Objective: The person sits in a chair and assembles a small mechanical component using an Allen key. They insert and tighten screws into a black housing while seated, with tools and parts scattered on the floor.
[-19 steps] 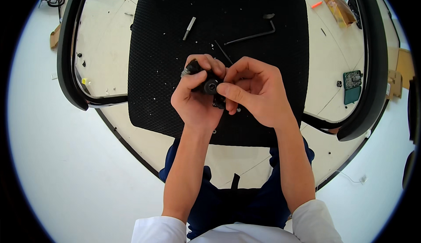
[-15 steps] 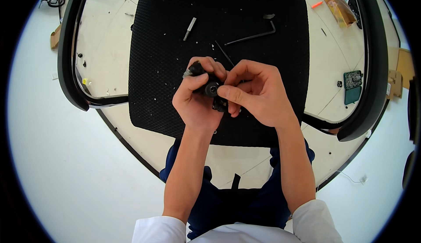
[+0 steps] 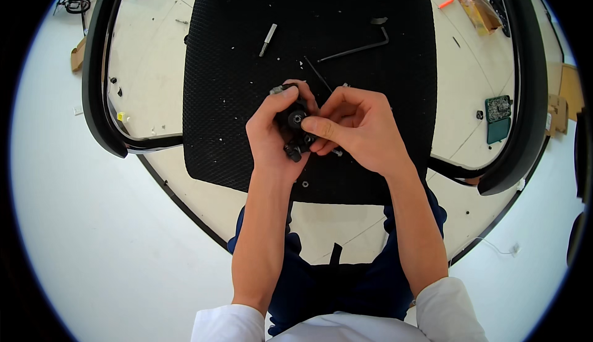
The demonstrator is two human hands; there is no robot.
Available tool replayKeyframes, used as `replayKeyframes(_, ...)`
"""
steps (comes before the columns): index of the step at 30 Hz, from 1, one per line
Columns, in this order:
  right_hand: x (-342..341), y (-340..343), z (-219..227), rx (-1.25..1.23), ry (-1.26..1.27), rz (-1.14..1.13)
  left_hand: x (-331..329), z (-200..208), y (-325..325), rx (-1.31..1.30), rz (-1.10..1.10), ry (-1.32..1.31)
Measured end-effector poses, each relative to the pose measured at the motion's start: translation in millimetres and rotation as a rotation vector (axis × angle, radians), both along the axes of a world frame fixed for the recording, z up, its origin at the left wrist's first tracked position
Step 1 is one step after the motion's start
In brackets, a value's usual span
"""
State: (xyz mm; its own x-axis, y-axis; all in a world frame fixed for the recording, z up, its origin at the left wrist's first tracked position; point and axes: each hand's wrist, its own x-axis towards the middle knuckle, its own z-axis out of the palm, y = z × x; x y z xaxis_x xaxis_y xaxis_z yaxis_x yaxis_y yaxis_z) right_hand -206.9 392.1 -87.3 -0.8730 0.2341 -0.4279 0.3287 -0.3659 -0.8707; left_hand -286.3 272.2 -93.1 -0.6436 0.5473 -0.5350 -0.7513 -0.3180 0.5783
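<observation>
Partly curled, the left hand holds a black mechanism.

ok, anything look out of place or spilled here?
Yes: pale specks litter the black chair seat, and a loose nut lies by its near edge. Odd for a seat, as is the bent hex key there. Can't tell whether the black part in the left hand is damaged.

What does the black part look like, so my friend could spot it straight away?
Find the black chair seat. Over it, the left hand holds the black part, with the right hand at its side. It's chunky and shows a round disc, unlike the thin rod and bent key beyond the hands.
</observation>
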Motion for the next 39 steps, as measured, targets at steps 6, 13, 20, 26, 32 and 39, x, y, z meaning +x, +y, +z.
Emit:
replayKeyframes(6, 2.8, 0.6, -2.7, -0.076, 0.182, -0.024, 0.7, -2.3, -1.1, 0.176, 0.102, -0.036)
replayKeyframes(13, 6.7, -0.4, -4.9, 0.166, 0.27, 0.06, 4.2, -5.7, -1.1, 0.094, 0.152, -0.103)
replayKeyframes(20, 2.1, -7.3, 3.4, 0.329, 0.249, 0.038, -1.5, -5.9, -5.9, 0.061, 0.091, -0.098)
replayKeyframes(26, 4.6, -10.9, -5.4, 0.46, 0.359, -0.027, 0.7, -6.2, -3.9, -0.041, 0.151, -0.027)
replayKeyframes(32, 4.0, -14.9, -2.3, 0.552, 0.403, -0.069, 3.1, -2.3, -2.8, -0.003, 0.16, -0.036)
replayKeyframes(39, 3.3, -23.8, -6.7, 1.027, 0.413, -0.084, 6.6, 1.2, 1.4, -0.328, 0.174, 0.454)
